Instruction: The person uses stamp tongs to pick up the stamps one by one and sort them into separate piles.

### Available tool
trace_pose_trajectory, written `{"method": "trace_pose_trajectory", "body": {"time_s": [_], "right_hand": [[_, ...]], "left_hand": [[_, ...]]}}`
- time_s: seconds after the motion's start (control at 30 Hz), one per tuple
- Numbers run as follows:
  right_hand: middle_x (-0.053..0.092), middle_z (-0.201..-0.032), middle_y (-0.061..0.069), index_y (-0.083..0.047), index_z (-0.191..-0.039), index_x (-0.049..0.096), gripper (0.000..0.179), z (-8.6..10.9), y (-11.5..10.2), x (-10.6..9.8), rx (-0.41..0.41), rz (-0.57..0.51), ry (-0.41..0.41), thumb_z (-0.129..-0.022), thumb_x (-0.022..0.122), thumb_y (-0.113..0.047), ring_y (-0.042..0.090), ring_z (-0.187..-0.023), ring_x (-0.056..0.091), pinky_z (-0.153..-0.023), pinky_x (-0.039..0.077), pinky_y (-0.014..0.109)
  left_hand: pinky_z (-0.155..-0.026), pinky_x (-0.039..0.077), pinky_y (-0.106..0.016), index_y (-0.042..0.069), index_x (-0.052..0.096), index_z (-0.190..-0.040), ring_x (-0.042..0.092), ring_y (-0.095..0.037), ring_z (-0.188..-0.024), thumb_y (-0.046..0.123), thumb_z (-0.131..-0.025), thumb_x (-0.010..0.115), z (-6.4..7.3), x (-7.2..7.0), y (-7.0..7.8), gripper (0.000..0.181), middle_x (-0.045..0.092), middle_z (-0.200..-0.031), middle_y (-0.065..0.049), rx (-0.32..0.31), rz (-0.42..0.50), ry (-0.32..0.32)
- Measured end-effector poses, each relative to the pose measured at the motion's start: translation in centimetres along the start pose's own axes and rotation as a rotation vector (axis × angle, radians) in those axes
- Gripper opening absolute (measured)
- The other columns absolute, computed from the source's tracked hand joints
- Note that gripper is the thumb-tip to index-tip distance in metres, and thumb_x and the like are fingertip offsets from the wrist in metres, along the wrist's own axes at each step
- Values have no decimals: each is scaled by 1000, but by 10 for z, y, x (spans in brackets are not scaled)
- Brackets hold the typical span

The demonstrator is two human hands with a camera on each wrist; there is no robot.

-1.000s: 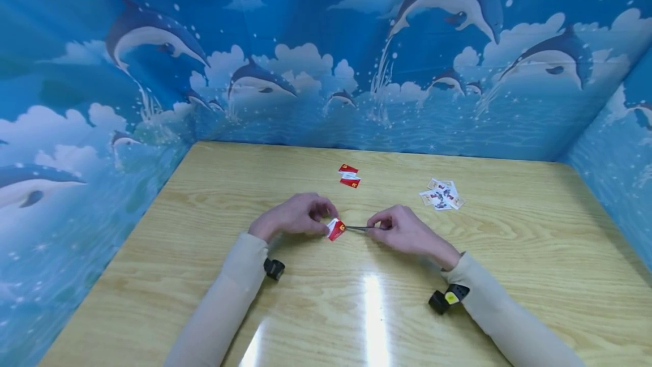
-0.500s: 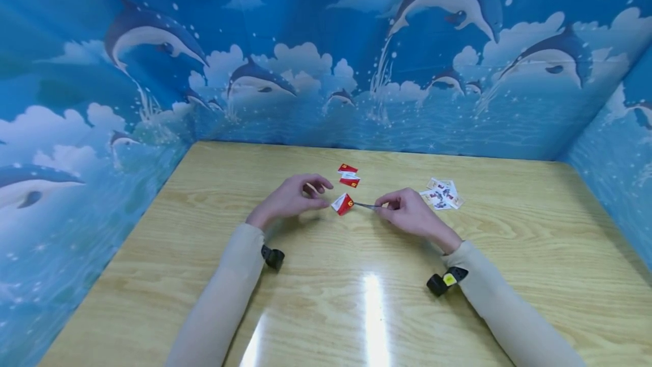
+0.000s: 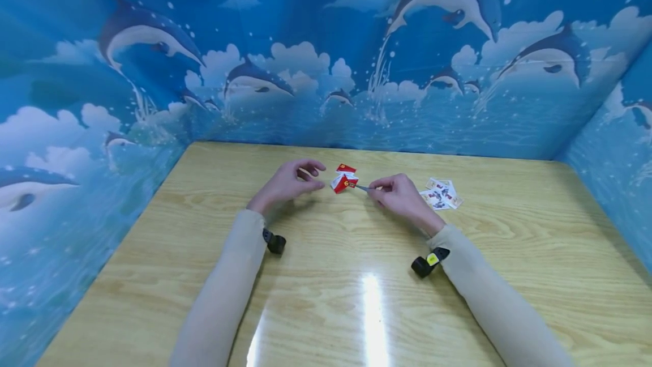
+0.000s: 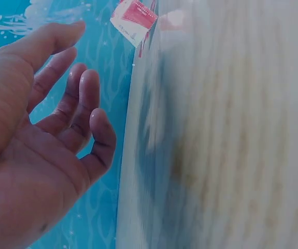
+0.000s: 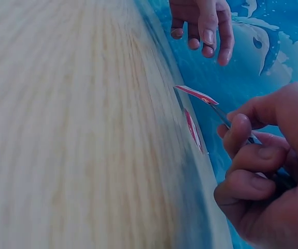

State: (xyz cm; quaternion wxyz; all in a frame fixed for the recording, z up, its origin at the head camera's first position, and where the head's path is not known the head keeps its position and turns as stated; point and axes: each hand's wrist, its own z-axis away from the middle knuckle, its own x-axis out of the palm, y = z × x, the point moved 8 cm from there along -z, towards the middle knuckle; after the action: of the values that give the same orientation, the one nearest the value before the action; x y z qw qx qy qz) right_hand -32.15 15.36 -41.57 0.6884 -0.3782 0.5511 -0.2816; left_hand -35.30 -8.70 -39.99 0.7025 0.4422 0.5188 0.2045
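My right hand [image 3: 401, 196] pinches slim metal tweezers [image 5: 220, 113], the fingers curled round them. In the tweezers' tips is a red and white stamp [image 4: 134, 22] with perforated edges, held by one corner. The right wrist view shows that stamp tilted and raised off the tabletop. Other red and white stamps [image 3: 346, 167] lie just behind and below it, partly covered by it in the head view. My left hand [image 3: 287, 181] hovers to the left of the stamps, fingers loosely bent and apart, with nothing in it.
To the right of my right hand lies an overlapping pile of white printed stamps [image 3: 442, 193]. The wooden table [image 3: 316, 276] ends at a blue dolphin backdrop [image 3: 316, 95] behind and on both sides. Glare streaks the table's front.
My right hand has carried the stamp in the tweezers away from me, to over the lying stamps. My left hand has left the stamp's edge and moved back and to the left.
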Motion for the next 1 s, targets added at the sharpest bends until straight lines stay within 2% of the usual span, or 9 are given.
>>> {"method": "trace_pose_trajectory", "body": {"time_s": [0.3,0.53,0.7,1.0], "right_hand": [[69,-70,4,-5,-118,75,29,-18,-2,2,57,-33,30,-96,66,-22,13,-61,54,-62,41,28],[74,-83,7,-4,-122,73,33,-25,1,3,86,32,14,-96,66,-24,13,-67,59,-65,46,28],[74,-97,11,-6,-118,75,33,-22,-1,-2,72,119,36,-95,66,-28,17,-74,59,-67,46,29],[72,-84,5,-8,-116,74,33,-16,-4,-7,61,202,48,-94,66,-31,15,-66,56,-64,44,29]], "left_hand": [[-96,52,-44,11,64,-133,61,-27,-113,25,-93,76,-12,-5,-5,44,62,-129,-13,-22,26,11],[-97,52,-43,11,64,-132,62,-27,-112,24,-93,76,-15,-3,-11,43,63,-125,-11,-16,12,3],[-98,52,-44,11,64,-131,63,-28,-111,24,-93,76,-16,-2,-13,42,64,-122,-11,-7,1,0],[-98,52,-44,10,64,-132,63,-28,-113,25,-93,76,-12,1,-11,44,64,-125,-12,-7,0,-11]]}}
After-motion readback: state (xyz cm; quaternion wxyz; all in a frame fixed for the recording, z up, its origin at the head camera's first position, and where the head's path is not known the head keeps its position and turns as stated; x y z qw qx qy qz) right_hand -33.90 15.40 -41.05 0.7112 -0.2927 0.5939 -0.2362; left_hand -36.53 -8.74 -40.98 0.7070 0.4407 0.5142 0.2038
